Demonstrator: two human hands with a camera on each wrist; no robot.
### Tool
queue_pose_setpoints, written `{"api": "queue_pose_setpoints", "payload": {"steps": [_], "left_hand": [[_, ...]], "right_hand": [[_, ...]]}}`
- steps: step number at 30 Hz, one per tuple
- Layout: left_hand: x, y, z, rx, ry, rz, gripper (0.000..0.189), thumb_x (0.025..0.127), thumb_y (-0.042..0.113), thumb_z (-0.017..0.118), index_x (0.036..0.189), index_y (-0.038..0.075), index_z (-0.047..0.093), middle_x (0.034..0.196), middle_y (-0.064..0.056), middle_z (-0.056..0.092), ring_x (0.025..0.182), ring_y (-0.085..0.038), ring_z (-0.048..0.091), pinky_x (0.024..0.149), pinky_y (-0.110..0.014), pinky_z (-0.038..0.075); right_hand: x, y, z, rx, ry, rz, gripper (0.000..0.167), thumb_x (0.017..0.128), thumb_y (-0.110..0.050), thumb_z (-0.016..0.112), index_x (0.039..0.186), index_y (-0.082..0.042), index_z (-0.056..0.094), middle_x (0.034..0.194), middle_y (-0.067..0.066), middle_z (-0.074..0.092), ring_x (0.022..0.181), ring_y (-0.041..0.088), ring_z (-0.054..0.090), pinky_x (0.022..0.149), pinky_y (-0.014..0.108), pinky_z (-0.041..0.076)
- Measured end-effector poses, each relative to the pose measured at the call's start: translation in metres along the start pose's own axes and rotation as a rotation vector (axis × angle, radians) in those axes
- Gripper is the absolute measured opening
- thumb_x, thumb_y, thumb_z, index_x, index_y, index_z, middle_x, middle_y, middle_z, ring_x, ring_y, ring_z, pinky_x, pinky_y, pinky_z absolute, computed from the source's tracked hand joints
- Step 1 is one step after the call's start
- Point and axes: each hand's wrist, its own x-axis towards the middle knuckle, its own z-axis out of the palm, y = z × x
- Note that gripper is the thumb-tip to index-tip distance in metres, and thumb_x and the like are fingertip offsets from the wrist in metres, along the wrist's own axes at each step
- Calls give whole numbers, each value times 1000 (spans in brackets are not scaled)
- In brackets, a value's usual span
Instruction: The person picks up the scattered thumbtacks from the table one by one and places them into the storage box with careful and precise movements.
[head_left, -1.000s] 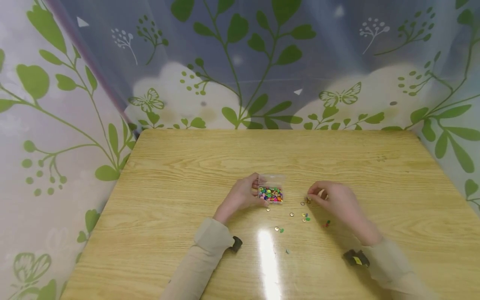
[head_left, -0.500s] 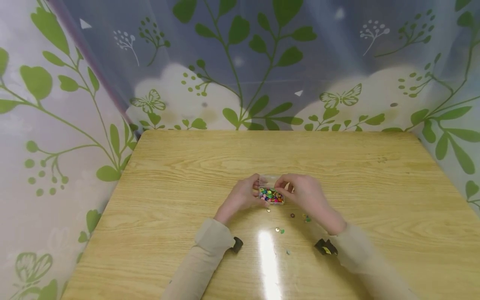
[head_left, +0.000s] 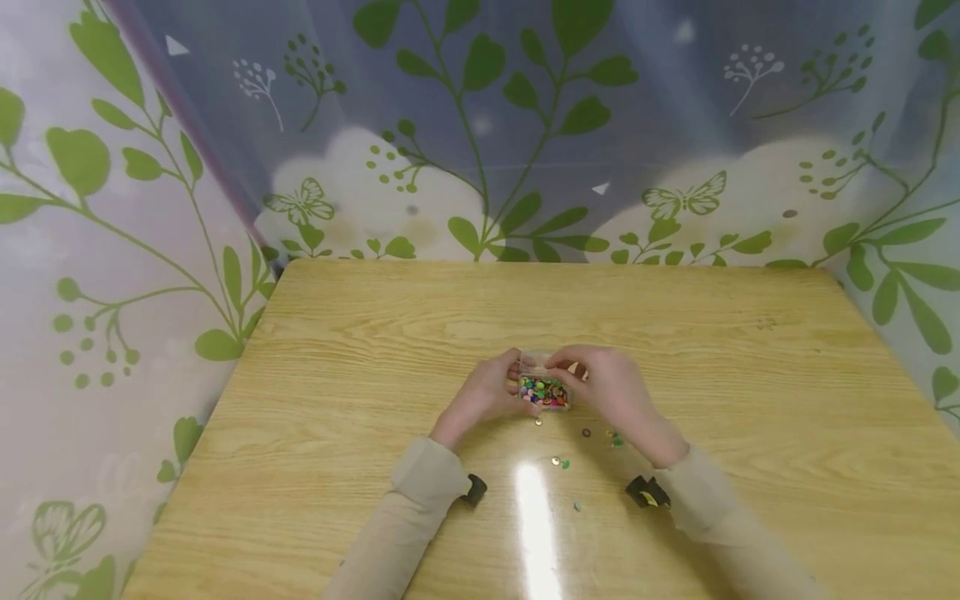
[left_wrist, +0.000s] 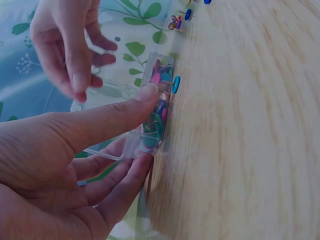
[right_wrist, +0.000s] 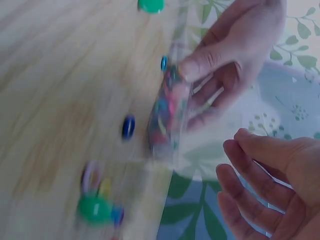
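Note:
My left hand (head_left: 487, 390) grips a small clear plastic box (left_wrist: 131, 145) between thumb and fingers; its clear lid stands open at the back. Colourful thumbtacks (head_left: 542, 390) fill the box. Over the box's right end hovers my right hand (head_left: 611, 387). In the right wrist view its thumb and index tips come close together, the other fingers are loosely bent, and no thing shows among them. A teal thumbtack (left_wrist: 176, 84) lies just outside the box by the left thumb.
Loose thumbtacks lie on the wooden table (head_left: 375, 333): a blue one (right_wrist: 128, 127), a cluster with a green one (right_wrist: 95, 209), a pale one (head_left: 577, 506) nearer the front. A patterned curtain (head_left: 420, 167) borders the table's back edge. Black bands (head_left: 474, 489) circle both wrists.
My right hand has moved left from the loose thumbtacks, where it pinched at some, to above the box; its fingers now show nothing between them. My left hand keeps its hold on the box.

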Motion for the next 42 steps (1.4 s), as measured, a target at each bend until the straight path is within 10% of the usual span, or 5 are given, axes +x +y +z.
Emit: {"api": "queue_pose_setpoints", "payload": {"steps": [13,25,42], "left_hand": [[-1,2,0,-48,-1,-25,61,75,15,91,128,11,61,123,-13,64,108,-28,67,93,-39,55],[-1,1,0,-50,2,-15,62,74,14,91,128,11,61,123,-14,63,108,-29,67,94,-39,55],[1,0,1,-22,4,-11,60,75,16,91,126,11,60,126,-14,63,109,-27,66,96,-40,54]], "right_hand": [[-34,51,-45,-94,-45,92,7,90,-13,76,96,-11,79,90,5,77,68,16,67,54,30,47],[-46,66,-38,-103,-220,154,5,85,-16,81,87,-18,78,82,-2,75,67,11,65,57,32,50],[-45,65,-34,-73,-152,151,6,90,-19,77,92,-14,78,80,-1,75,65,11,63,53,28,46]]}}
